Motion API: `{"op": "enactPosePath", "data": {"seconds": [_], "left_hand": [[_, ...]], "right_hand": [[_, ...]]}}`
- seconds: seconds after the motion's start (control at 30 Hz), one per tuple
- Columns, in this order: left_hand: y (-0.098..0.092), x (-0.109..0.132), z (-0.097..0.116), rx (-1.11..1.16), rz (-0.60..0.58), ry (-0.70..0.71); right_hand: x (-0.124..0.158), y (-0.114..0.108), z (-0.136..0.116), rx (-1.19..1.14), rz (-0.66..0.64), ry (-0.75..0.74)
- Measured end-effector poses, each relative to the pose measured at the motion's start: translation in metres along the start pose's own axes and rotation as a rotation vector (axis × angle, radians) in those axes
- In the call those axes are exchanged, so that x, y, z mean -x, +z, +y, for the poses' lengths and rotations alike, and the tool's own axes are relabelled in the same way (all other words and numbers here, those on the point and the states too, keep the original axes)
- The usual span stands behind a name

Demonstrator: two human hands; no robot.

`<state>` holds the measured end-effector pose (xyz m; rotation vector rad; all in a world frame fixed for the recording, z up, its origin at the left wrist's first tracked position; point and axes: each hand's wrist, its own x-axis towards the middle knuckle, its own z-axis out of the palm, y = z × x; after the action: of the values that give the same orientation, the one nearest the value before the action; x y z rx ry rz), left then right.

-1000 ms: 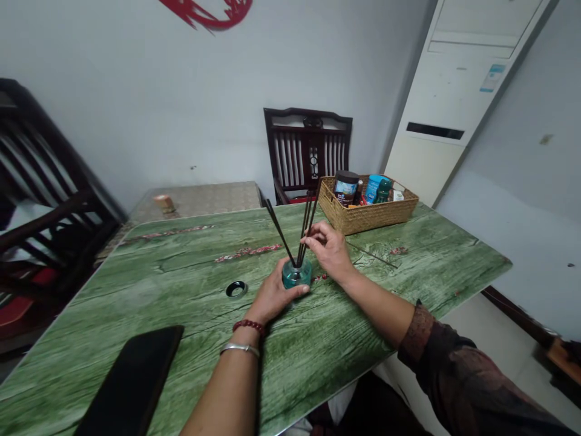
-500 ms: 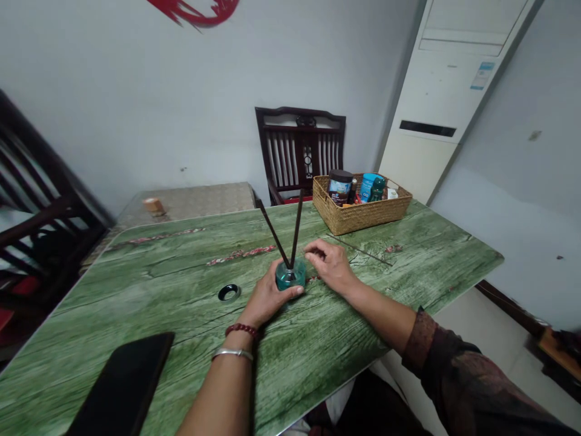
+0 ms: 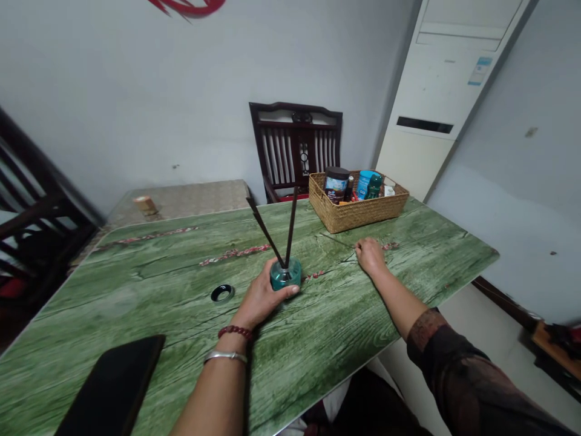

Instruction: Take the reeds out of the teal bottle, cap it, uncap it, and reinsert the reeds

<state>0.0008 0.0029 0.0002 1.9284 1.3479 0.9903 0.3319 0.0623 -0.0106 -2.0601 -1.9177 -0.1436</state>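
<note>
A small teal glass reed diffuser bottle [image 3: 285,277] stands on the table, with my left hand [image 3: 263,292] wrapped round its left side and thumb across the front. Dark reed sticks [image 3: 291,229] rise out of its neck, spread in a V. Farther right, my right hand [image 3: 370,255] is closed at the tabletop, fingertips pinching a thin dark reed stick [image 3: 336,240] that lies in front of the basket. The hand hides that stick's right end. A black ring-shaped cap [image 3: 222,294] lies left of the bottle.
A woven basket [image 3: 363,213] holding jars and bottles stands at the back right of the green wood-patterned table [image 3: 154,303]. A black phone [image 3: 113,387] lies at the front left. Behind are a dark wooden chair [image 3: 299,130] and a low side table [image 3: 190,197] bearing a small wooden object [image 3: 144,204].
My right hand has moved right, away from the bottle, and closed on the loose reed stick on the table. My left hand still holds the bottle.
</note>
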Motion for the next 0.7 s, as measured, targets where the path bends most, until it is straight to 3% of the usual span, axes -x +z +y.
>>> {"op": "enactPosePath", "data": {"seconds": [0.57, 0.7], "left_hand": [[-0.0005, 0.0000, 0.0000, 0.006, -0.003, -0.005], [0.0001, 0.0003, -0.0015, 0.005, -0.009, 0.011]], "right_hand": [[0.0047, -0.0019, -0.0085, -0.034, -0.016, -0.052], [0.0021, -0.0076, -0.0099, -0.251, 0.068, -0.060]]}}
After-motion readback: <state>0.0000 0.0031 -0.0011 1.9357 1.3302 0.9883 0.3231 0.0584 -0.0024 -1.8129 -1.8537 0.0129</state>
